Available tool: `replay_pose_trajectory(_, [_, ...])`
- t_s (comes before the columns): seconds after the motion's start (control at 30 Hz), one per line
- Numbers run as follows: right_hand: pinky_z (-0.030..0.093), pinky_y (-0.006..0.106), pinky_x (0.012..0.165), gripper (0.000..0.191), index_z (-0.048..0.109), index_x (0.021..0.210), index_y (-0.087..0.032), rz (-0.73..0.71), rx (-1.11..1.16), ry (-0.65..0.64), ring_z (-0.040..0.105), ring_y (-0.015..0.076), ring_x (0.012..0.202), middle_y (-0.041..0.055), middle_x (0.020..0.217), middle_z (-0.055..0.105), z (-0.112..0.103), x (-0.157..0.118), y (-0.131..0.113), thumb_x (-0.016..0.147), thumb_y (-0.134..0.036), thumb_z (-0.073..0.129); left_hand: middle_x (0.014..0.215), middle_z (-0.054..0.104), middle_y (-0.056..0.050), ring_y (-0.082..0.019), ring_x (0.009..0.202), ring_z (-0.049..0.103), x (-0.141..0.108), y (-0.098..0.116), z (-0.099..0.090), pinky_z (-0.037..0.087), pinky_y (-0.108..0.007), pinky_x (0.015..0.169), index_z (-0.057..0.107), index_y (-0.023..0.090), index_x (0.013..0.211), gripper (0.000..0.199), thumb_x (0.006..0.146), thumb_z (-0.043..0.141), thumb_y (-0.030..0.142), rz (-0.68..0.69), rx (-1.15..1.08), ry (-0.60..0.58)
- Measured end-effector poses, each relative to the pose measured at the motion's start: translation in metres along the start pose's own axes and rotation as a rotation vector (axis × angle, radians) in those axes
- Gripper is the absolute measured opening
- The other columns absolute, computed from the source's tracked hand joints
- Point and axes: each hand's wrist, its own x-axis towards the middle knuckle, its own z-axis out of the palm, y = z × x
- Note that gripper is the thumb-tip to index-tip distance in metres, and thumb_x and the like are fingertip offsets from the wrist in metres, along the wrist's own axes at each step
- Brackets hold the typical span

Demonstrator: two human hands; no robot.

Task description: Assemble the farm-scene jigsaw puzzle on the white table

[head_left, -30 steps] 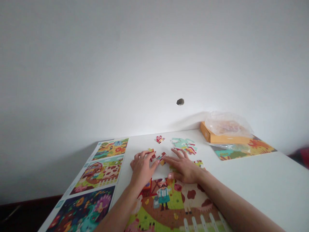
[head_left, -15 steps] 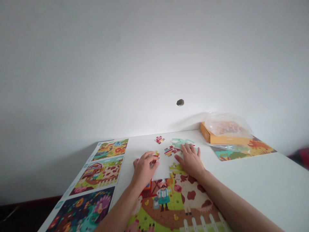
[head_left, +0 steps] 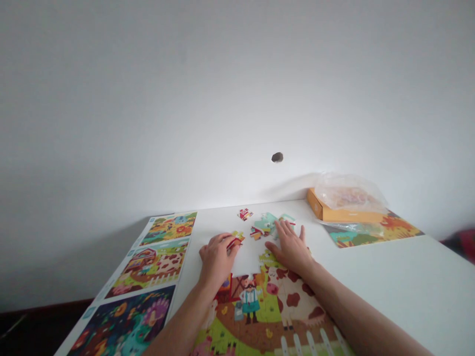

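Between the thumb and fingers of my left hand (head_left: 218, 256) is a puzzle piece (head_left: 236, 240) with red, yellow and green on it. My right hand (head_left: 293, 251) lies with its fingers spread, the tips touching a cluster of loose pale-green puzzle pieces (head_left: 267, 221). A red-striped piece (head_left: 256, 232) is partly covered at the left of that cluster. Below both hands is the partly joined farm puzzle (head_left: 256, 329), showing a farmer, a cow and a white fence. Its right part is partly hidden by my right forearm. One piece with a red barn (head_left: 245, 213) lies apart, farther back.
On the left is a sheet of printed pictures (head_left: 150, 267). At the back right, an orange box (head_left: 349, 214) carries a clear plastic bag (head_left: 345, 190), beside a colourful picture board (head_left: 397, 230). The white table (head_left: 401, 282) meets a wall with a hole (head_left: 277, 157).
My left hand has turned a little, and more of its piece shows. My right hand has shifted slightly left, and pale-green pieces have slid left, partly over the red-striped piece.
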Motion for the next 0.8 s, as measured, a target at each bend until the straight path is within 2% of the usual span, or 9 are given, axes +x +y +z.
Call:
replay_pose_trajectory(0.17, [0.002,0.065,0.110,0.059,0.035,0.144,-0.021,-0.161,0.120,-0.030,0.018,0.0320,0.143,0.0113,0.148,0.039,-0.010,-0.002,-0.003,0.089,-0.038,0.049,0.113,0.067,-0.002,-0.019,0.108,0.058,0.001,0.001,-0.001,0.041,-0.034,0.094,0.066,0.026,0.107,0.026,0.083,0.057,0.020,0.038,-0.041,-0.032])
replay_pose_trajectory(0.33, [0.015,0.063,0.110,0.049,0.046,0.137,-0.028,-0.402,0.228,-0.097,0.022,0.0314,0.142,0.0054,0.144,0.046,-0.019,-0.005,-0.005,0.089,-0.031,0.050,0.123,0.058,-0.013,-0.031,0.114,0.050,-0.001,0.005,-0.005,0.040,-0.045,0.092,0.067,0.020,0.112,0.035,0.082,0.059,0.038,-0.122,0.175,0.023])
replay_pose_trajectory(0.5, [0.024,0.055,0.111,0.044,0.055,0.129,-0.024,-0.521,0.279,-0.085,0.027,0.0304,0.140,0.0050,0.139,0.052,-0.020,-0.006,-0.005,0.086,-0.026,0.054,0.119,0.059,-0.013,-0.033,0.112,0.050,-0.002,0.006,-0.009,0.041,-0.045,0.087,0.066,0.021,0.108,0.033,0.081,0.060,0.040,-0.127,0.167,-0.010])
replay_pose_trajectory(0.6, [0.028,0.052,0.110,0.049,0.051,0.134,-0.025,-0.520,0.296,-0.063,0.034,0.0293,0.136,0.0063,0.137,0.054,-0.018,-0.005,-0.004,0.085,-0.025,0.056,0.104,0.066,-0.009,-0.028,0.101,0.058,-0.001,0.007,-0.010,0.041,-0.043,0.087,0.061,0.021,0.110,0.031,0.082,0.060,0.034,-0.083,0.045,-0.005])
replay_pose_trajectory(0.67, [0.033,0.048,0.108,0.054,0.045,0.139,-0.024,-0.509,0.337,-0.038,0.040,0.0273,0.130,0.0076,0.135,0.055,-0.016,-0.004,-0.004,0.086,-0.026,0.056,0.094,0.069,-0.004,-0.022,0.091,0.062,-0.001,0.008,-0.010,0.041,-0.040,0.090,0.058,0.022,0.112,0.028,0.085,0.056,0.029,0.010,-0.107,-0.026])
replay_pose_trajectory(0.8, [0.042,0.038,0.098,0.051,0.044,0.139,-0.025,-0.461,0.497,0.026,0.054,0.0212,0.111,0.0066,0.118,0.064,-0.012,-0.004,-0.004,0.090,-0.026,0.055,0.103,0.070,-0.002,-0.017,0.093,0.063,-0.002,0.011,-0.010,0.044,-0.033,0.091,0.060,0.026,0.114,0.026,0.089,0.052,0.029,0.186,-0.396,-0.045])
